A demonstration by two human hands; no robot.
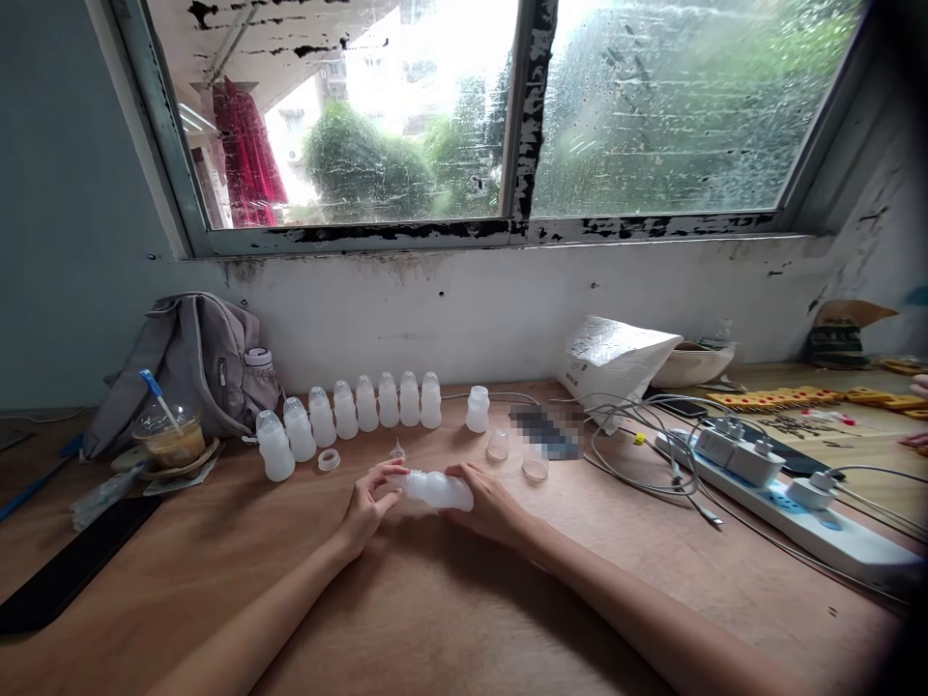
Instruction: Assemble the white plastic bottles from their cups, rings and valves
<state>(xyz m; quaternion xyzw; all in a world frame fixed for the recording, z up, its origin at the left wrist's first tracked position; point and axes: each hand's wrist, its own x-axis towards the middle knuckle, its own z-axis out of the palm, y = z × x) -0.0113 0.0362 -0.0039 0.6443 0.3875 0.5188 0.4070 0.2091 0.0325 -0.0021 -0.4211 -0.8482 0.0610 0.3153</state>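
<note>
A frosted bottle point(441, 490) lies on its side between the two hands, just above the bench point(406, 619) or on it; which, I cannot tell. Its long axis runs nearly level from hand to hand, the neck pointing to the left hand point(377, 501) and the base to the right hand point(484, 501). The right hand is curled around the base end, fingers over the far side and thumb on the near side; the left hand is partly closed, thumb and fingertips pinching the neck end. Just beyond the left hand's fingertips stands a clear teat point(398, 451), and to its left lies a white ring point(329, 460). Beyond the right hand are an upright uncapped bottle point(478, 410), a clear cap point(498, 446) and, farther right, another clear cap point(536, 469). Beyond the left hand, a curved row of eight capped bottles point(366, 404) stands upright.
</note>
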